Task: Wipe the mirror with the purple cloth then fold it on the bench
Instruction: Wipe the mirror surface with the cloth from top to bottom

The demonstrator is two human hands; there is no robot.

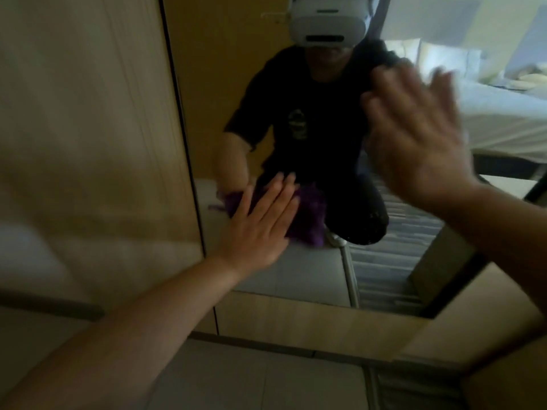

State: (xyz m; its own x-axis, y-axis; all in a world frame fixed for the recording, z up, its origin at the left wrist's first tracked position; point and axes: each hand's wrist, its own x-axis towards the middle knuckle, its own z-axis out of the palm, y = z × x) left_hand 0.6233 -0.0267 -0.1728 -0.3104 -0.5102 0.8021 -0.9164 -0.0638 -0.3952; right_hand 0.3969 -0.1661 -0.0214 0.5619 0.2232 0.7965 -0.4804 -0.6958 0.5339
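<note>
so, from the left: my left hand [260, 223] lies flat, fingers straight, pressing the purple cloth [310, 214] against the mirror [296, 270] low down. the cloth looks soft and light, bunching under the palm, so flat pressure suits it; for folding i'd take its edge. my right hand [420, 137] is spread open, blurred, holding nothing, near the glass.

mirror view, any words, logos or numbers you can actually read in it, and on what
None can be read.
Dark shirt reflected in the mirror: a small pale emblem on the chest, too blurred to read.
White headset in the reflection: no legible marking.
Purple cloth under the left hand: no label visible.
</note>
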